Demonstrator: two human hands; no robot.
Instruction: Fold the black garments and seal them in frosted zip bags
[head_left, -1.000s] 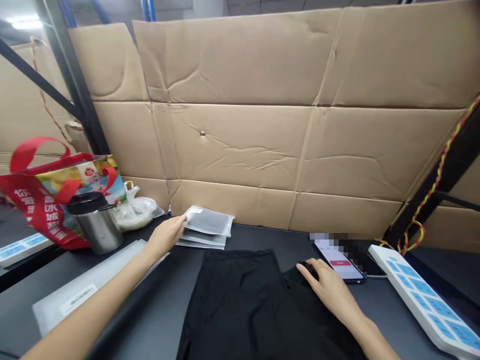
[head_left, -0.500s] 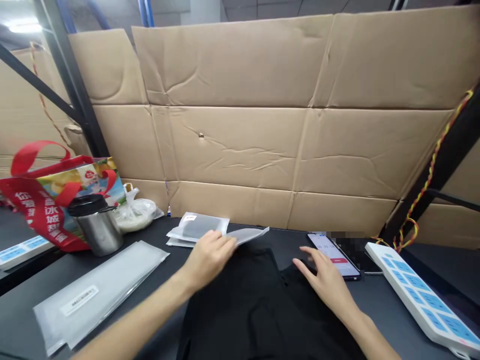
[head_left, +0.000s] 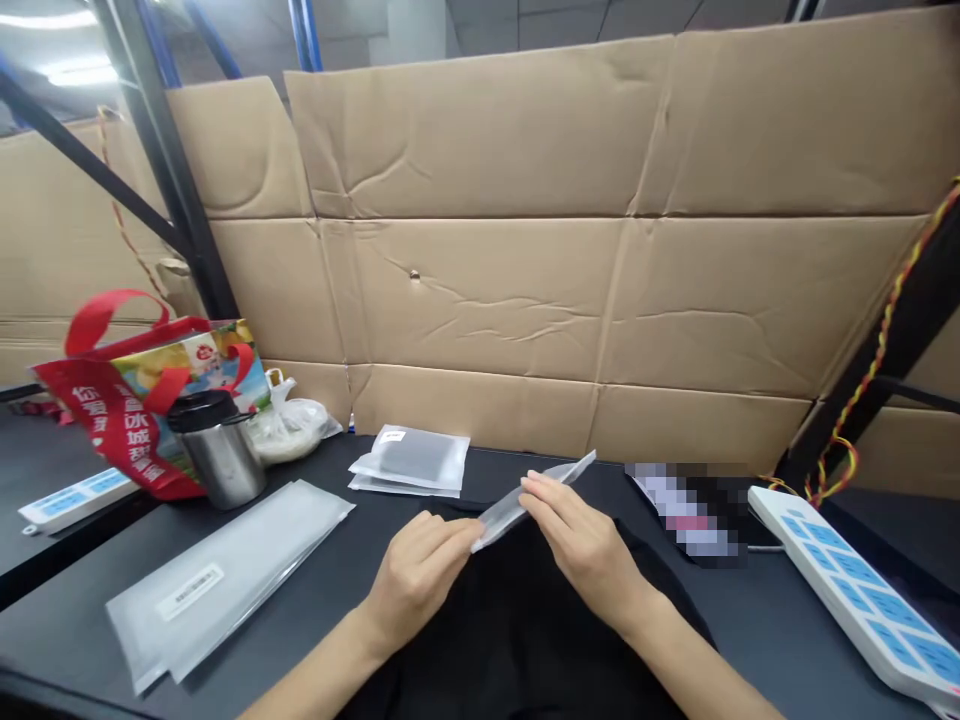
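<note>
A frosted plastic bag [head_left: 504, 515], seen nearly edge-on and tilted up to the right, is held in both hands above black cloth [head_left: 517, 640]. My left hand [head_left: 424, 570] pinches its lower left end. My right hand [head_left: 581, 545] is closed on its upper part, the fingers lying over it. Just behind on the table lie several similar frosted bags [head_left: 412, 462] in a small stack, one bearing a white label. Larger frosted bags [head_left: 240, 565] with a barcode sticker lie flat to the left of my left hand.
At the left stand a steel cup [head_left: 223, 460] with a black lid, a red gift bag [head_left: 142, 410] and a knotted plastic bag [head_left: 292, 430]. A pixelated phone [head_left: 686, 515] and a white power strip [head_left: 847, 590] lie right. A cardboard wall [head_left: 480, 280] closes off the back.
My right hand has moved left from beside the phone and taken hold of the frosted bag. My left hand has shifted slightly right and lower with the bag. The camera view has turned slightly left.
</note>
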